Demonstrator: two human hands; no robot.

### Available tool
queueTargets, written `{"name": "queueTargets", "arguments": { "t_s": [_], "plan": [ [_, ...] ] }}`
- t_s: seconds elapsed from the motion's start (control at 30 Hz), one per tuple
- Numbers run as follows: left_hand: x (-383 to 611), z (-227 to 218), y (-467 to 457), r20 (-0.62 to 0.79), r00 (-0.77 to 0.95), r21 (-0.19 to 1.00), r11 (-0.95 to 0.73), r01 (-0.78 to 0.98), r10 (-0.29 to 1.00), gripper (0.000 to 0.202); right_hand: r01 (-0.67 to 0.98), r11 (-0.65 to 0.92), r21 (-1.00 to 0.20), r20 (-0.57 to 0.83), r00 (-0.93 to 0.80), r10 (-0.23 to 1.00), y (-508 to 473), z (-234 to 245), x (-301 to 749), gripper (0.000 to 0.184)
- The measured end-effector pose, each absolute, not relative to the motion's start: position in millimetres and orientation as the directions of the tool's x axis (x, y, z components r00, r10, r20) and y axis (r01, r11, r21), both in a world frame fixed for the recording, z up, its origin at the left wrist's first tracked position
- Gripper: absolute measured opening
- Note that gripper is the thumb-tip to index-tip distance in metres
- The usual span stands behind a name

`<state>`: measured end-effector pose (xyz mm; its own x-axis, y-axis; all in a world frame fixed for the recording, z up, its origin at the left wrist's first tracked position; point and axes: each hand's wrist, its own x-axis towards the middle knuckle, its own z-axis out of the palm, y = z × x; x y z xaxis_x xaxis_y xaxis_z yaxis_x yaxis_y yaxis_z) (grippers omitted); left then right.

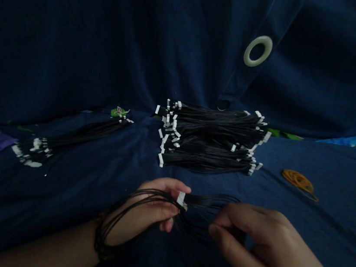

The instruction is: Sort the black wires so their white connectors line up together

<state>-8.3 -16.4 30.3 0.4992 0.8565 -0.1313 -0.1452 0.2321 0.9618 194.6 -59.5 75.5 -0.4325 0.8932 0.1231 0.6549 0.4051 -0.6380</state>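
Note:
My left hand (151, 209) pinches a white plug connector (181, 199) between thumb and fingers. Black wires (137, 196) run from the connector and loop back around my left wrist, while more wires spread toward the right. My right hand (256, 240) is closed, thumb and index finger pressed together on a thin black wire near the connector's right side. The far ends of the wires are hidden behind my right hand or lost in the dark below.
Behind my hands lies a stack of black wire harnesses (210, 133) with white connectors at both ends. A thinner harness bundle (82, 134) lies to the left. Orange rubber bands (298, 180) sit at the right. Dark blue cloth (110, 46) with a pale ring (258, 51) hangs behind.

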Motion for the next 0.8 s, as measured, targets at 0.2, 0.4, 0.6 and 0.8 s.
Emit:
{"name": "queueTargets", "arguments": {
  "t_s": [0.2, 0.4, 0.6, 0.8],
  "plan": [
    [-9, 27, -16, -0.108, 0.504, 0.962, 0.217, -0.163, 0.857, 0.030, 0.678, 0.405, -0.614, 0.093, -0.447, 0.890, -61, 77, 194, 0.021],
    [-6, 16, -15, -0.061, 0.512, 0.953, 0.202, -0.224, 0.857, 0.028, 0.698, 0.378, -0.609, 0.032, -0.454, 0.891, -62, 76, 194, 0.022],
    [-7, 12, -16, -0.025, 0.518, 0.944, 0.190, -0.268, 0.855, 0.027, 0.698, 0.386, -0.603, 0.035, -0.461, 0.887, -59, 74, 193, 0.022],
    [-5, 10, -13, 0.007, 0.541, 0.938, 0.183, -0.296, 0.841, 0.028, 0.694, 0.384, -0.609, 0.040, -0.456, 0.889, -61, 74, 194, 0.024]
  ]
}}
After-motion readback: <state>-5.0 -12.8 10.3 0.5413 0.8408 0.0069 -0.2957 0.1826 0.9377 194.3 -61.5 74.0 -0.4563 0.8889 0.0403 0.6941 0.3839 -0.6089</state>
